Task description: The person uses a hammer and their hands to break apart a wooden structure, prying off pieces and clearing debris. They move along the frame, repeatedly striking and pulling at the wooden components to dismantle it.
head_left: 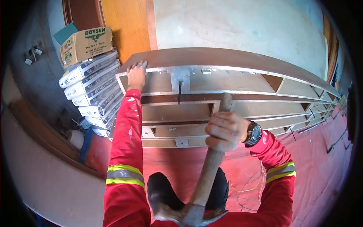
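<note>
My right hand (225,130) is wrapped around the wooden handle of a claw hammer (206,178). The hammer's metal head hangs low, close to my body, and the handle's end points away over the frames. At the left end of a long brown wooden frame (211,56), my left hand (137,75) lies on the upper board with its fingers stretched forward. A dark metal rod (179,92) sticks out from a pale block in that frame, between my two hands. More open wooden frames (174,112) lie in layers below it.
Several white bags (94,85) are stacked at the left, topped by a cardboard box (87,44) marked BOYSEN. Red sheeting (302,159) covers the floor, with loose wires (247,189) on it. A pale wall (242,28) stands behind the frames. More rods (293,134) project at the right.
</note>
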